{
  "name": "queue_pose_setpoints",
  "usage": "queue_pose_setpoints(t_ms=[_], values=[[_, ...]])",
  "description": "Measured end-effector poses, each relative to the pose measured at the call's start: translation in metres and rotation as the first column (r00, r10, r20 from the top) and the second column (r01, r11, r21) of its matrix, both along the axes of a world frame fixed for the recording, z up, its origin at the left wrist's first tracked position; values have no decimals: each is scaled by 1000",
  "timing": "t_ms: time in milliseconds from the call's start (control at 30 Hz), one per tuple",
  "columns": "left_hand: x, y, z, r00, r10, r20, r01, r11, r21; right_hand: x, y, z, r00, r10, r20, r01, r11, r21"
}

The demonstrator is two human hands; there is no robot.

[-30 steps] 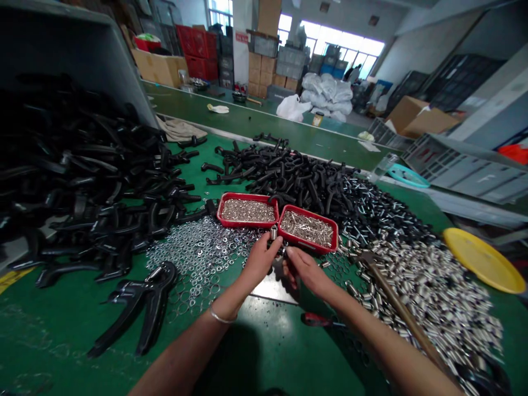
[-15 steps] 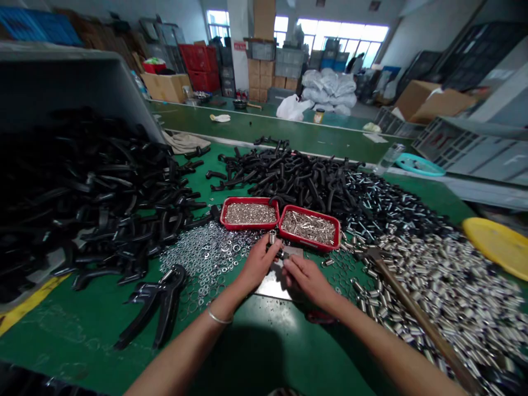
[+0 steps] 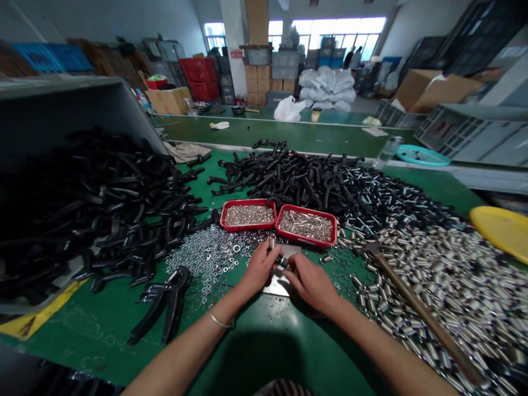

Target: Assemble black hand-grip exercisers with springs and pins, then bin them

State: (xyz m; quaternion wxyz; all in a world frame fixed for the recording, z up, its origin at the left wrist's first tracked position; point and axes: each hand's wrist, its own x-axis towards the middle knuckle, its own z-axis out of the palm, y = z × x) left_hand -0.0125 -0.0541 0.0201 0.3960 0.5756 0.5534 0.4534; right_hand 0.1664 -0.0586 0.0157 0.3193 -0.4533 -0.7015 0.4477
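My left hand is closed around a small metal coil spring, which stands up above its fingers. A short black part sticks out sideways from the same grip; its exact kind is too small to make out. The fingers of my right hand are pinched at the right end of that black part. Both hands are just over a metal plate on the green table. Behind them are two red trays, one with tiny metal pieces and one with short metal pins.
A hand grip strengthener lies at left near loose washers. Black handles are heaped behind the trays and spill from a grey crate. A hammer rests on a pile of metal springs at right, near a yellow lid.
My right hand's fingers have shifted and spread a little around the black part, which shows more now. My left hand keeps its grip on the spring. The head view has tilted up slightly.
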Motion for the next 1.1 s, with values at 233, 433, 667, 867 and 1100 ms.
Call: queue_pose_setpoints(t_ms=[233,433,667,867,1100], values=[[4,-1,-2,980,-65,-187,87,990,111,1,-3,-8,928,73,-365,-237,872,-427],[7,-12,-2,963,-32,-269,68,990,126,-1,-10,-14,878,10,-478,-266,840,-472],[4,12,-10,838,-214,-503,243,970,-8,14,-4,-11,999,-4,-49,2,999,-43],[12,43,-3,704,-195,-683,293,956,29,73,-13,-2,977,65,202,-80,994,70],[34,133,18,605,-118,-787,285,955,76,164,-12,3,919,-106,380,71,992,107]])
